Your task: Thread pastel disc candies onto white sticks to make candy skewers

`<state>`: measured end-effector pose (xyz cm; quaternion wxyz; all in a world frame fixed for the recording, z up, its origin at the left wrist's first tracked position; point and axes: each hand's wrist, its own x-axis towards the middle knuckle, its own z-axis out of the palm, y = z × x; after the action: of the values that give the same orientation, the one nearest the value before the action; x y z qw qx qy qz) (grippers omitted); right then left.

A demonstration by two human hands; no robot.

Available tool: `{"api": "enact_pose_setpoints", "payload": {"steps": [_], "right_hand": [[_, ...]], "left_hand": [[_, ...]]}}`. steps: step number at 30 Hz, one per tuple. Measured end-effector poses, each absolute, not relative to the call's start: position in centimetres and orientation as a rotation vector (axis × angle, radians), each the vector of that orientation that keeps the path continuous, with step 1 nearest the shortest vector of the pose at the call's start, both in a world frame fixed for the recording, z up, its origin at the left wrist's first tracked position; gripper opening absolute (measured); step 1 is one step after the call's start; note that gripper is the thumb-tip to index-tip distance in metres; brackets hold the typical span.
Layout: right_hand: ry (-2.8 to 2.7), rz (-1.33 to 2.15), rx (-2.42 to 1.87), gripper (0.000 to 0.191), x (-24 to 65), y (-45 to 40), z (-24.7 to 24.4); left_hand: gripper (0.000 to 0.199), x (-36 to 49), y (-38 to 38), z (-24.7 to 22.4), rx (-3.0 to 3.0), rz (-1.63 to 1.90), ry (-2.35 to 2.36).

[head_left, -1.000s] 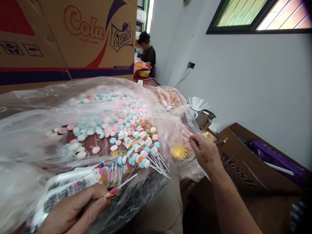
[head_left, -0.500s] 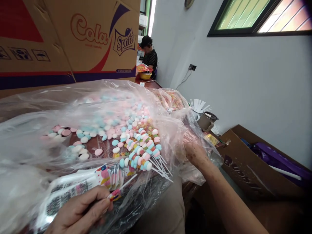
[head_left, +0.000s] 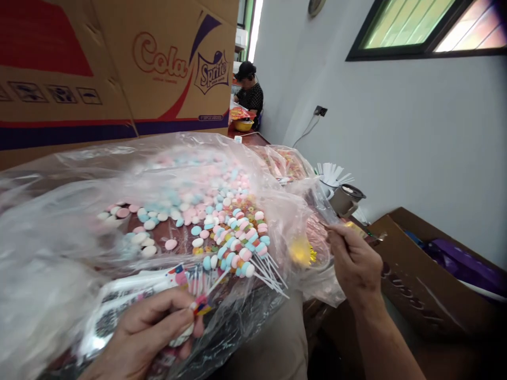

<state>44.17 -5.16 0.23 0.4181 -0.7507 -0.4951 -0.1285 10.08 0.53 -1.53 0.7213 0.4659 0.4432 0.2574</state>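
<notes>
My left hand [head_left: 158, 327] is closed round a candy stick in a small printed wrapper [head_left: 203, 306]; its white stick [head_left: 217, 284] points up to the right. Under that hand lies a stack of printed clear bags [head_left: 127, 295]. My right hand [head_left: 358, 264] is pinched shut above a clear plastic bag, and what its fingertips hold is too thin to make out. Left of it are shiny yellow strips [head_left: 311, 255]. Between the hands lies a pile of candy skewers [head_left: 241, 245] in pink, white and blue, their white sticks toward me.
Loose pastel candies [head_left: 186, 211] spread under a large clear plastic sheet [head_left: 79, 195]. A big cardboard carton [head_left: 158, 100] stands behind. To the right are a lidded mug [head_left: 346, 199], a cup of white sticks [head_left: 332, 173] and an open box [head_left: 412, 274]. A co-worker [head_left: 250, 92] sits farther back.
My right hand has come up out of the clear plastic bag at the right, now pinched, uncovering the yellow strips. My left hand keeps its hold on the wrapped candy stick. The view has shifted slightly.
</notes>
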Motion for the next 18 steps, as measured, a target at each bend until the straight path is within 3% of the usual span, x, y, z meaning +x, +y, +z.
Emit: {"api": "enact_pose_setpoints", "payload": {"steps": [2, 6, 15, 18], "right_hand": [[-1.358, -0.103, -1.650, 0.018, 40.1, -4.8, -0.1], [-1.588, 0.431, -1.408, 0.021, 32.3, -3.8, -1.5], [-1.700, 0.711, -1.386, 0.029, 29.9, -3.2, -2.2], [-1.650, 0.675, -1.407, 0.023, 29.5, -3.3, -2.7]], "left_hand": [[0.041, 11.7, 0.1, -0.5, 0.959, 0.578, 0.905], [0.041, 14.1, 0.0, -0.4, 0.827, 0.572, 0.742], [0.037, 14.1, 0.5, -1.8, 0.830, 0.705, 0.872], [0.033, 14.2, 0.4, -2.2, 0.845, 0.760, 0.926]]}}
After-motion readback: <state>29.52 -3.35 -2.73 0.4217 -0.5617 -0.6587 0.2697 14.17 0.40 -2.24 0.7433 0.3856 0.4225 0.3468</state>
